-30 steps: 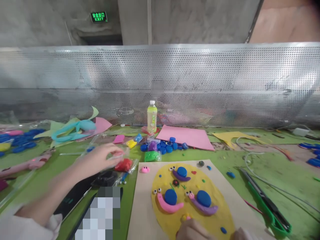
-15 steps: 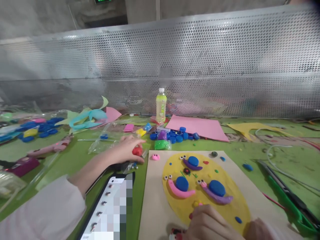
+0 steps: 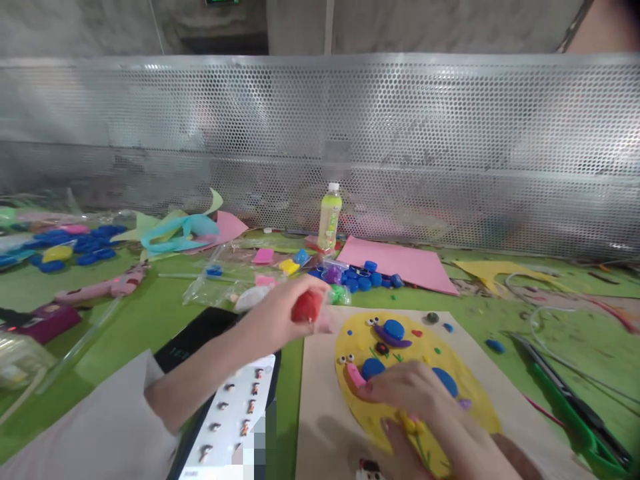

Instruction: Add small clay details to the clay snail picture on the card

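My left hand (image 3: 280, 310) is raised at the left edge of a cream paper sheet (image 3: 320, 373), fingers closed round a red lump of modelling clay (image 3: 307, 307) that seems to be in a clear wrapper. Over the lower part of the sheet's yellow disc (image 3: 345, 327), my right hand (image 3: 425, 397) hovers with thumb and fingers apart and nothing visible between them. Snails with blue bottle-cap shells (image 3: 394, 329) and clay bodies decorate the disc; my right hand partly covers two of them. A small figure (image 3: 369, 469) with a dark top lies at the sheet's bottom edge.
Left of the sheet lie a lit phone (image 3: 235, 420) and a black device (image 3: 200, 333). A green utility knife (image 3: 575, 400) is at the right. Farther back stand a drink bottle (image 3: 330, 217), loose blue caps (image 3: 364, 283) and pink paper (image 3: 400, 263), before a perforated metal panel (image 3: 425, 147).
My left hand has lifted the red clay and brought it right, toward the sheet. My right hand has risen from the bottom of the sheet and its fingers have spread.
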{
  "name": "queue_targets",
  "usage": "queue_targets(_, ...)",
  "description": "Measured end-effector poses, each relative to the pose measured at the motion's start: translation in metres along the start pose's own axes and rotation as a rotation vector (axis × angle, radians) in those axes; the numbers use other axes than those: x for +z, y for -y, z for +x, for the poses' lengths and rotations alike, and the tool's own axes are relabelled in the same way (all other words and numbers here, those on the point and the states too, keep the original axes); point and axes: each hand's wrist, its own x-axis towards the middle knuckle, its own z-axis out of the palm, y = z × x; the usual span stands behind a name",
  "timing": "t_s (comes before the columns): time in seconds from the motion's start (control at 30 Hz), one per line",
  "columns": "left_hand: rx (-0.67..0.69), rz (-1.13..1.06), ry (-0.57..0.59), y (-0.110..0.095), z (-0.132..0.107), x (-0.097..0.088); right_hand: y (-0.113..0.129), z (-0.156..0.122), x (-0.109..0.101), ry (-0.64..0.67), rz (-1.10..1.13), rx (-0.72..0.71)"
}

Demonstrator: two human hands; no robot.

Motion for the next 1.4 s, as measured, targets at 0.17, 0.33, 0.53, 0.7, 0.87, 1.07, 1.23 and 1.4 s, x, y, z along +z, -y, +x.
queue_targets(0.17,0.121,-0.048,0.087,-0.031,-0.012,0.023,-0.01,0.005,-0.004,-0.114,0.041,0.233)
queue_targets(0.33,0.158,-0.04,0.078,-0.035,-0.019,0.032,-0.008,0.009,0.0,-0.057,0.233,0.517)
queue_targets(0.53,0.176,-0.002,0.107,-0.03,-0.019,0.036,-0.01,0.019,0.002,0.113,0.672,0.719)
queue_targets(0.7,0.162,0.007,0.157,-0.029,-0.017,0.037,-0.015,0.019,0.006,0.087,0.824,0.796)
queue_targets(0.87,0.176,-0.009,0.198,-0.03,-0.016,0.035,-0.014,0.017,0.005,0.103,0.811,0.83)
queue_targets(1.07,0.197,-0.012,0.177,-0.029,-0.018,0.036,-0.011,0.019,0.003,0.098,0.889,0.841)
queue_targets(1.23,0.218,-0.001,0.163,-0.027,-0.018,0.037,-0.013,0.021,0.005,0.114,0.874,0.839)
queue_targets(1.4,0.216,0.022,0.157,-0.026,-0.018,0.037,-0.012,0.022,0.004,0.106,0.869,0.859)
